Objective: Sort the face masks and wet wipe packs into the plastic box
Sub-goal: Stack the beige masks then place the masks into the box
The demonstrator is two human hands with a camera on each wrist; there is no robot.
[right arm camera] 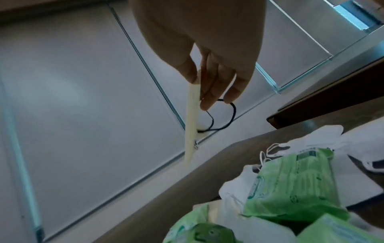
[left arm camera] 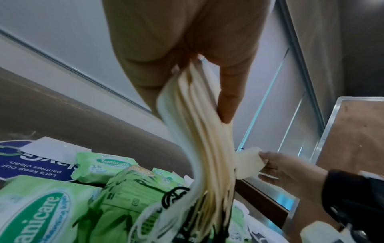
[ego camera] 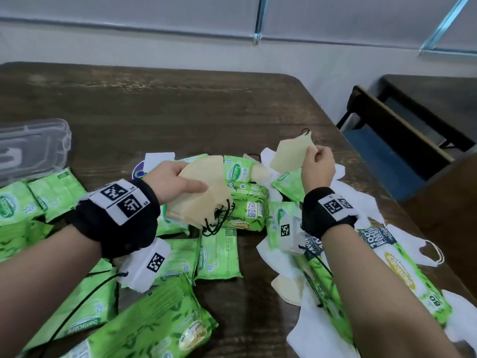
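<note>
My left hand (ego camera: 173, 180) grips a stack of beige face masks (ego camera: 204, 192) with black ear loops, held above the pile; the stack (left arm camera: 199, 143) hangs edge-on in the left wrist view. To the right, my right hand (ego camera: 318, 166) pinches a single beige mask (ego camera: 293, 151) by its edge, lifted off the table; the same mask (right arm camera: 193, 118) shows thin and edge-on between thumb and fingers. Green wet wipe packs (ego camera: 219, 257) lie scattered over the wooden table (ego camera: 180, 107). White masks (ego camera: 361, 202) lie at the right. The clear plastic box (ego camera: 33, 148) stands at the far left.
A large green wipe pack (ego camera: 154, 324) lies near the front edge, another long one (ego camera: 407, 275) at the right. A blue printed card (left arm camera: 35, 166) lies behind the packs. A chair (ego camera: 395, 133) stands beyond the table's right edge.
</note>
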